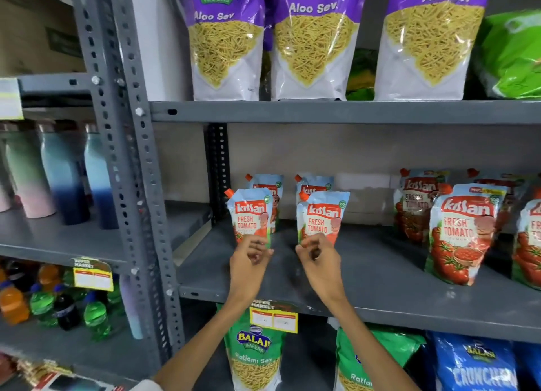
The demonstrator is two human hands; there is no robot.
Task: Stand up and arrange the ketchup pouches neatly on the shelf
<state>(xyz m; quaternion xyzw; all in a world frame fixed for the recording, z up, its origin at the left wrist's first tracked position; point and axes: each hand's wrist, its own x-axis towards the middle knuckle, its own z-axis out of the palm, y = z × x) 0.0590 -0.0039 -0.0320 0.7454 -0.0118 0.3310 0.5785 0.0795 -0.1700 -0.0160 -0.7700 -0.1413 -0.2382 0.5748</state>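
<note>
The left hand (pixel 248 254) sits at the foot of the front left pouch (pixel 251 215), fingers loosely curled, fingertips touching its bottom edge; whether they actually pinch it I cannot tell. The right hand (pixel 317 254) is likewise half curled at the base of the front right pouch (pixel 323 216), thumb and forefinger close together against the lower edge; a firm grip cannot be confirmed.

Both pouches stand upright on the middle shelf (pixel 380 276), side by side with a gap between them. At 12 o'clock from each stands a back pouch, one behind the left (pixel 270 184) and one behind the right (pixel 317 185), also upright, spouts at the upper left corners.

At 3 o'clock from the hands, well apart, bigger ketchup pouches (pixel 462 232) stand in a looser cluster, some leaning. At 12 o'clock, on the shelf above, are Aloo Sev bags (pixel 314 48). At 6 o'clock, a price tag (pixel 273 317) hangs from the shelf edge above green sev bags (pixel 254 358). At 9 o'clock, bottles (pixel 61 174) stand on the neighbouring rack.
</note>
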